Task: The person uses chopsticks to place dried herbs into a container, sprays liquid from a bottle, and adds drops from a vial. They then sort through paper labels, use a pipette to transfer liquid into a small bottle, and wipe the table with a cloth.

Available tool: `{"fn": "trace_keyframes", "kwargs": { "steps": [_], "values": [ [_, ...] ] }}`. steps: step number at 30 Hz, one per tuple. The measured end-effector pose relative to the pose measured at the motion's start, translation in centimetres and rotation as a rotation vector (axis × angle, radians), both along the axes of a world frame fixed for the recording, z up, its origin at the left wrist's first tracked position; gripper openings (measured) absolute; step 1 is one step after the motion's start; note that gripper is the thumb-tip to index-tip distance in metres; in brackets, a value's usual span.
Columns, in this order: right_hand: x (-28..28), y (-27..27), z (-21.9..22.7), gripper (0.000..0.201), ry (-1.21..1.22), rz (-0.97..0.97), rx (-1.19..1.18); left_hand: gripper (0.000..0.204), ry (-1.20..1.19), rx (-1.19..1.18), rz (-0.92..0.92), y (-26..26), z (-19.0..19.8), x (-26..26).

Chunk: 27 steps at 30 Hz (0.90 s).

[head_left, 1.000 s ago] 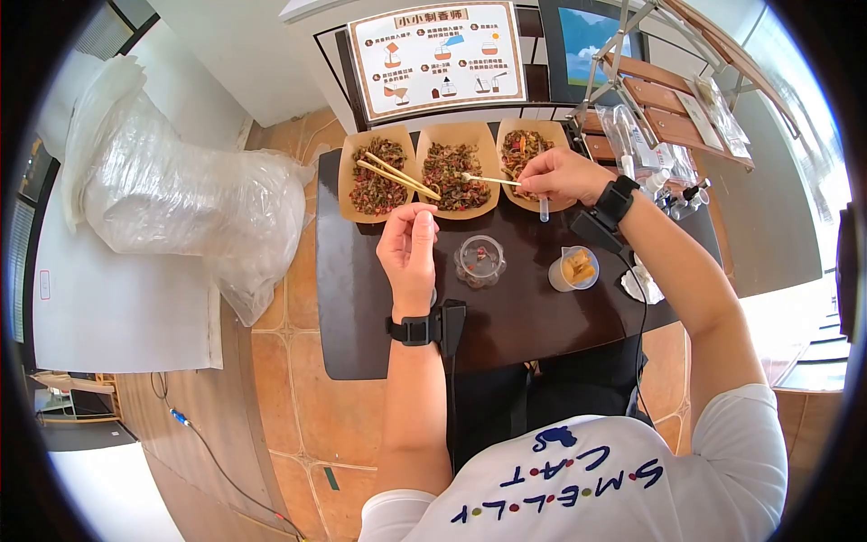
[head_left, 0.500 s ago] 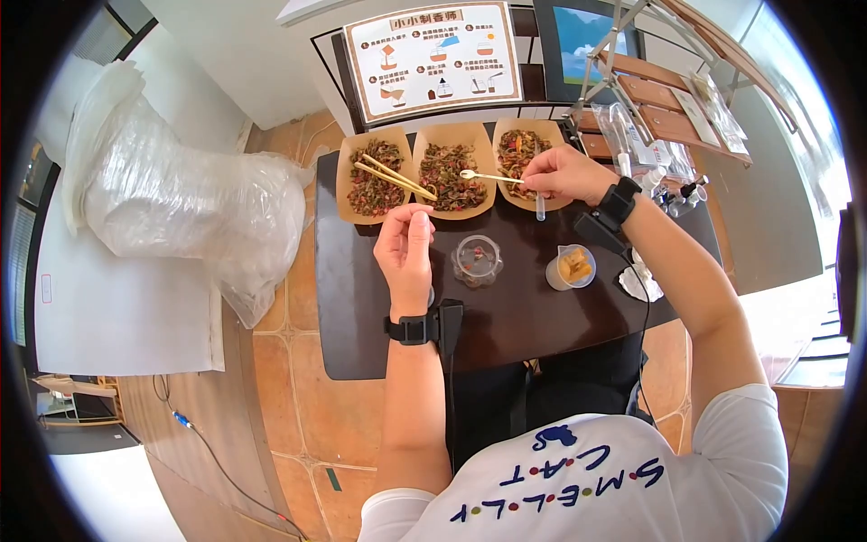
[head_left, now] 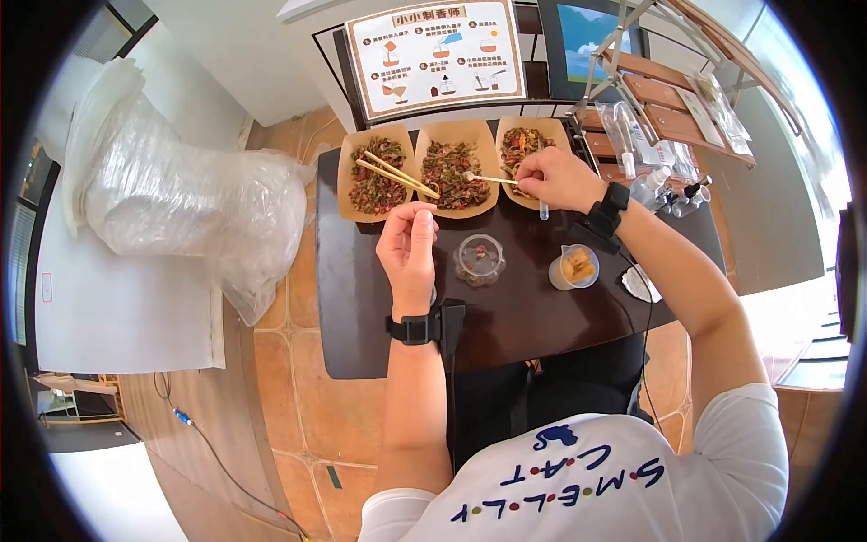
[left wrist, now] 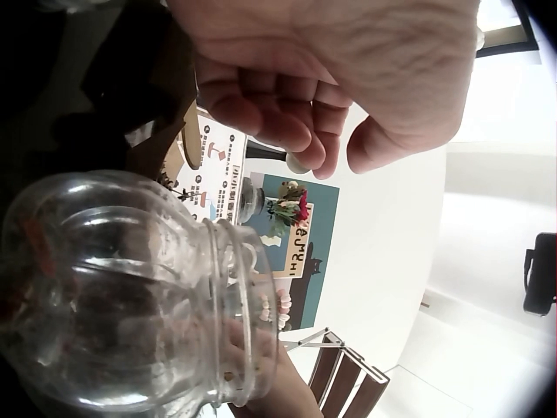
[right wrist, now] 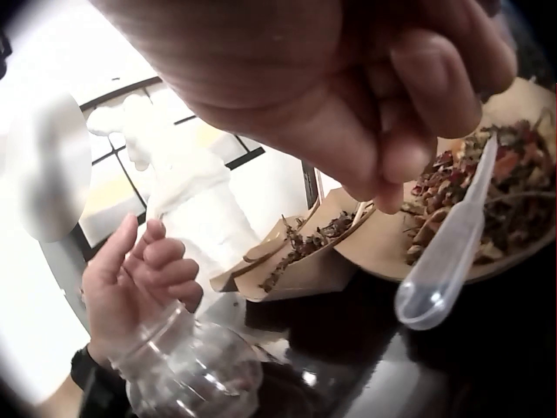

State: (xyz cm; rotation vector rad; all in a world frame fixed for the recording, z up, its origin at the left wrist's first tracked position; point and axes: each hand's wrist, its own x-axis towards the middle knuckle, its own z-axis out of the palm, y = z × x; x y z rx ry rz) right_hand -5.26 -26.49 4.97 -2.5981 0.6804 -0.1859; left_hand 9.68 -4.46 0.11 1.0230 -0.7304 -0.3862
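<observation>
In the head view my right hand (head_left: 562, 178) pinches the handle of a small pale spoon (head_left: 498, 180) between thumb and fingers. The spoon's bowl end reaches into the dried flower mix of the middle paper tray (head_left: 465, 214). My left hand (head_left: 408, 246) hovers near the left tray (head_left: 348, 203), fingers loosely curled around nothing. Bamboo tongs (head_left: 388, 168) lie across that tray, their ends close beyond the left fingertips. Between the hands stands a clear ribbed jar (head_left: 480, 261) with a few red bits inside. A plastic dropper (right wrist: 442, 261) leans in the right tray (head_left: 558, 137).
To the right on the dark table (head_left: 361, 316) are a plastic cup (head_left: 573, 268) of yellowish pieces and a crumpled white tissue (head_left: 639, 284). Small bottles (head_left: 691, 196) stand by a folding wooden rack (head_left: 664, 95). An instruction sheet (head_left: 433, 59) is propped behind the trays.
The spoon's bowl showed clearly over the middle tray half a second ago; now it is partly hidden among the dried petals. The left hand stays about where it was.
</observation>
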Motion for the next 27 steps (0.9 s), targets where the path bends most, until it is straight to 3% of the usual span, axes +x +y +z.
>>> {"fn": "trace_keyframes", "kwargs": {
  "steps": [5, 7, 10, 27],
  "values": [
    [0.2, -1.1, -0.1, 0.018, -0.026, 0.040, 0.241, 0.012, 0.009, 0.000, -0.011, 0.0, 0.0, 0.0],
    [0.3, -1.5, -0.1, 0.019, 0.011, 0.001, 0.512, 0.012, 0.008, 0.001, -0.008, 0.0, 0.0, 0.0],
    [0.3, -1.6, 0.1, 0.016, 0.059, -0.032, 0.612, 0.012, 0.001, 0.000, -0.007, 0.0, 0.0, 0.0],
    [-0.3, -1.5, 0.4, 0.015, 0.003, -0.078, 0.863, 0.012, -0.012, 0.011, -0.002, 0.1, -0.1, 0.1]
  ]
}}
